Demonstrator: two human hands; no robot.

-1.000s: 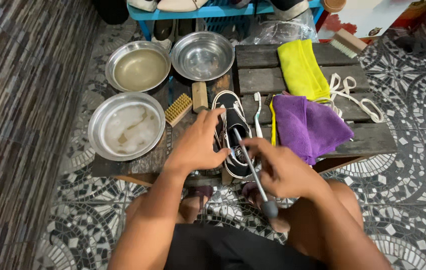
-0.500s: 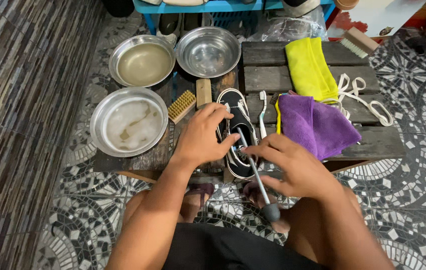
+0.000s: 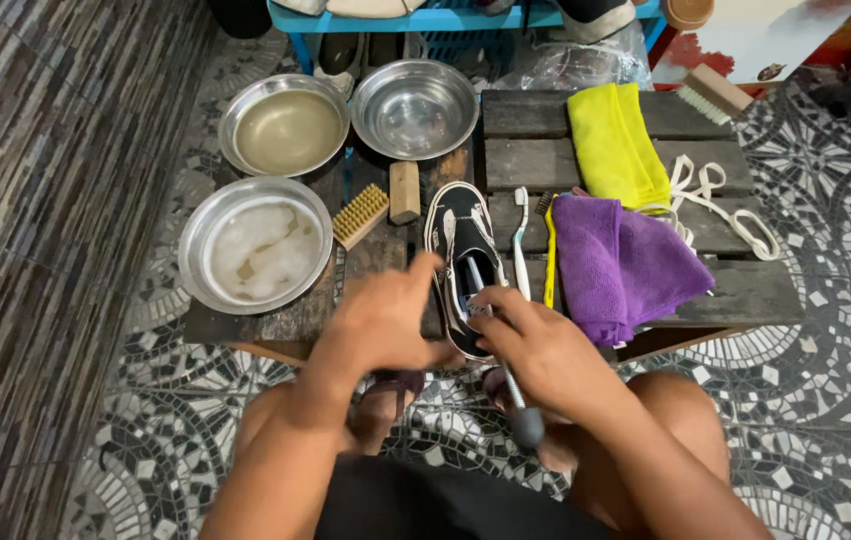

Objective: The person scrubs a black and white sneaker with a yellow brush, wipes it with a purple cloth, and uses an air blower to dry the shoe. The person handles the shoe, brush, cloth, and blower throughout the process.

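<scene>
Gripping a metal rod [image 3: 505, 360] that enters the black shoe [image 3: 465, 255] on the table [image 3: 565, 150], the right hand [image 3: 535, 350] is closed; the left hand [image 3: 385, 320] clasps the shoe's side. Brushes look unused.

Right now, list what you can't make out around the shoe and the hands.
Head view only:
- Heel of the black shoe: covered by the left hand and right hand.
- Left hand's fingers: motion-blurred, grip unclear.
- Front end of the metal rod: hidden inside the shoe.
- Items on the blue shelf: cut off by the top edge.
</scene>
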